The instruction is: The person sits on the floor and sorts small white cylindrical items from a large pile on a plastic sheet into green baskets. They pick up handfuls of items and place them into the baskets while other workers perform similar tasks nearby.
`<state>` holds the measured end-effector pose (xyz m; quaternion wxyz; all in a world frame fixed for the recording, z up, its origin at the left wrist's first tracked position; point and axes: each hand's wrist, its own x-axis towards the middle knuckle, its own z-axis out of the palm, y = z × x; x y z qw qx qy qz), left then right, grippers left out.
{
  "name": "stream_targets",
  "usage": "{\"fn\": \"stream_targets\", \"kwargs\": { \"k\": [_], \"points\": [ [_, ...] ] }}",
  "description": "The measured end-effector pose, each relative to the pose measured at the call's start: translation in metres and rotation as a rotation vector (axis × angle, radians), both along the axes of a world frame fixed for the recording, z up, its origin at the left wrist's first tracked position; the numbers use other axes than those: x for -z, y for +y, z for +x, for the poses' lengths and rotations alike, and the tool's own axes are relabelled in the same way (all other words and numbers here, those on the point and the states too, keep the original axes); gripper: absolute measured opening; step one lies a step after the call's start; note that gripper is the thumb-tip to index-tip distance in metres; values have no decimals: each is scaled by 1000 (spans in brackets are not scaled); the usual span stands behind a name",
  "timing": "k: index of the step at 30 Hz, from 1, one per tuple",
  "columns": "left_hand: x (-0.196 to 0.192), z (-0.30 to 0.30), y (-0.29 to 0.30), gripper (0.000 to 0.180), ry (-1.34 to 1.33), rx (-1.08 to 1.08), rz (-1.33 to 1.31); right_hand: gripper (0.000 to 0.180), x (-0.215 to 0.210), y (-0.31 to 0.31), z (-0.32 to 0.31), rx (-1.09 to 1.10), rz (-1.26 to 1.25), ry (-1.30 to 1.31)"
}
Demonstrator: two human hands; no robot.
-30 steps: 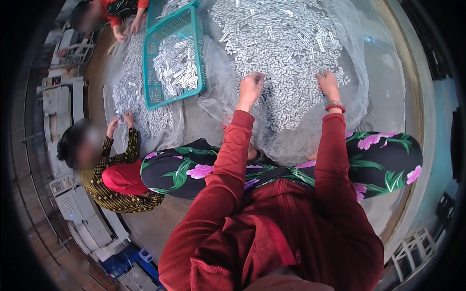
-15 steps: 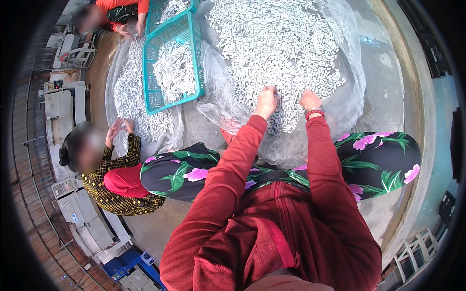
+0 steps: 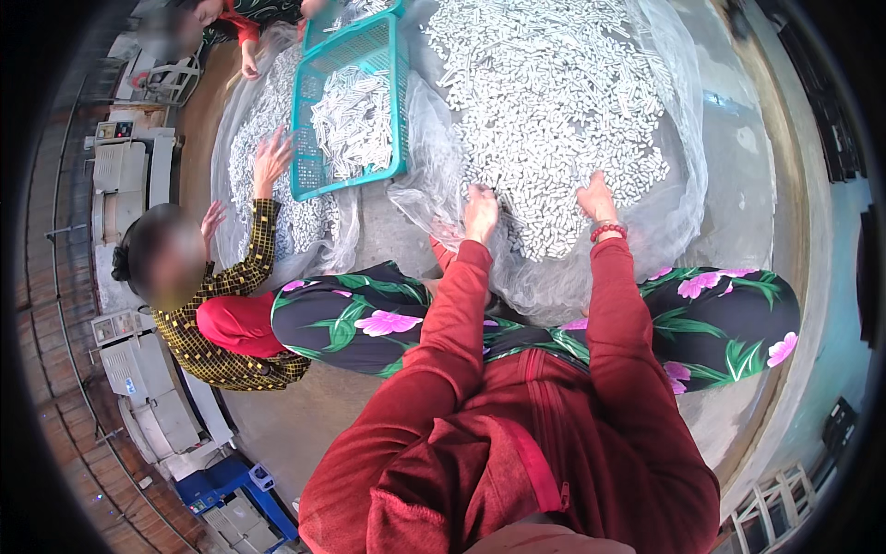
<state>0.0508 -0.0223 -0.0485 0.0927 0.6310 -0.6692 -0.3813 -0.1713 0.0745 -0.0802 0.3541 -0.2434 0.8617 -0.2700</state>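
Observation:
A wide heap of small pale grey-white cylindrical pieces (image 3: 554, 102) lies spread over a clear plastic sheet (image 3: 678, 198) in front of me. My left hand (image 3: 480, 214) is at the heap's near left edge, its fingers bent down, the tips hard to make out. At the near right edge my right hand (image 3: 597, 198) touches the pieces, thumb apart from the fingers and nothing visible between them. A red bead bracelet (image 3: 608, 230) circles that wrist. A few darker pieces show beside my left fingers.
A teal plastic basket (image 3: 400, 111) holding longer white sticks (image 3: 355, 125) stands left of the heap, with another behind it. Further left, a co-worker in a yellow-and-black checked top (image 3: 235, 355) sits by a second heap (image 3: 309, 222). Another person's orange sleeve (image 3: 247, 30) shows at the far left.
My left hand has moved left and nearer me, away from the middle of the near edge. My right hand has shifted slightly, its fingers less curled. The checked-top co-worker's hand has risen.

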Motion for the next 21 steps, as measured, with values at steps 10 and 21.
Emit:
{"fn": "stream_targets", "kwargs": {
  "k": [10,21],
  "points": [
    [2,-6,0,32,445,166,63,48,-31,-6,37,-156,103,26],
    [-105,-46,-36,24,532,733,446,52,-10,12,-17,20,49,-38]
  ]
}}
